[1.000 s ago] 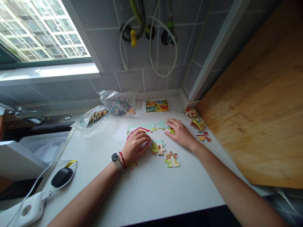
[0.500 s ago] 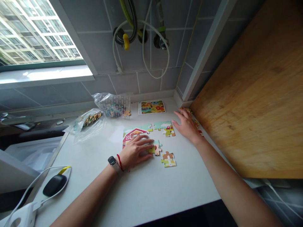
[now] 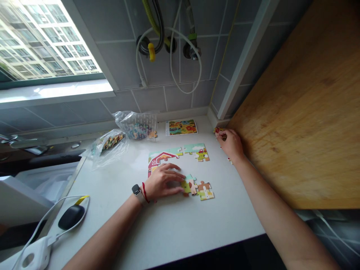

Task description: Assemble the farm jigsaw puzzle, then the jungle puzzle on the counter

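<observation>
"How are the fingers?"

"On the left hand point(image 3: 163, 182) they're loosely spread, tips at the edge of a green puzzle section point(image 3: 190, 185). The right hand point(image 3: 231, 144) curls over a pile of pieces point(image 3: 218, 130); I can't tell whether its fingers pinch one."

"And the other sections?"

"A brown-and-white one point(image 3: 206, 193) lies just beside the green. Beyond the left hand is the red barn section point(image 3: 156, 162), partly covered, with the tractor section point(image 3: 203, 153) to its right."

"What are they lying on?"

"A smooth white bench point(image 3: 180, 232). Toward its back are a picture card point(image 3: 182, 128) and two clear bags, one upright point(image 3: 136, 125), one slumped point(image 3: 109, 143). A black case point(image 3: 71, 216) sits near the left edge, by a white power strip point(image 3: 36, 255)."

"And around it?"

"Grey tiled wall point(image 3: 112, 62) behind, with a looped white cable point(image 3: 200, 75); a bright window point(image 3: 47, 41) at upper left; a big wooden panel point(image 3: 298, 123) on the right."
</observation>
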The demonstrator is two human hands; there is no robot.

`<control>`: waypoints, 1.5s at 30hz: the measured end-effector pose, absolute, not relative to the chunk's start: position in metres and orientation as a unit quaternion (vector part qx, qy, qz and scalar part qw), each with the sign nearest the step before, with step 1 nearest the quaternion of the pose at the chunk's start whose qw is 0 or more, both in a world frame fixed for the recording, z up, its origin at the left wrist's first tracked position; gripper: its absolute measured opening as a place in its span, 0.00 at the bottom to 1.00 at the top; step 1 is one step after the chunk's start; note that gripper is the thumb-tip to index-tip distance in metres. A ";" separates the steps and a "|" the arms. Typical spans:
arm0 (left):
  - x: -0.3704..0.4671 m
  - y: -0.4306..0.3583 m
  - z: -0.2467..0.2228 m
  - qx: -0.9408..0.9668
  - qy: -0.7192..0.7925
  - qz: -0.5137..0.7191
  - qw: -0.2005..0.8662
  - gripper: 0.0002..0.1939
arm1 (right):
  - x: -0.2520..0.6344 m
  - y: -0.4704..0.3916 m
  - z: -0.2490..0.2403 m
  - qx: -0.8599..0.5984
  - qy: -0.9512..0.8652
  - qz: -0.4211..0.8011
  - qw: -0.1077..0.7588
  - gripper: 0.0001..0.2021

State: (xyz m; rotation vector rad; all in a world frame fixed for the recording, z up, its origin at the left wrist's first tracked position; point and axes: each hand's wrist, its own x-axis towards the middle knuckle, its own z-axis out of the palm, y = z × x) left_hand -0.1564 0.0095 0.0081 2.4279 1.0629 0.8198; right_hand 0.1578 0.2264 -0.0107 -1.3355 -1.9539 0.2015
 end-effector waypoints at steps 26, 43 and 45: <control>-0.150 0.008 0.015 0.845 0.383 0.309 0.209 0.10 | 0.154 0.230 -0.007 -0.529 -0.751 0.057 0.391 0.04; -0.152 0.010 0.011 0.830 0.413 0.349 0.135 0.09 | 0.143 0.212 0.011 -0.464 -0.718 0.115 0.506 0.10; -0.152 0.010 0.012 0.822 0.424 0.358 0.130 0.09 | 0.135 0.199 0.018 -0.434 -0.740 0.185 0.480 0.13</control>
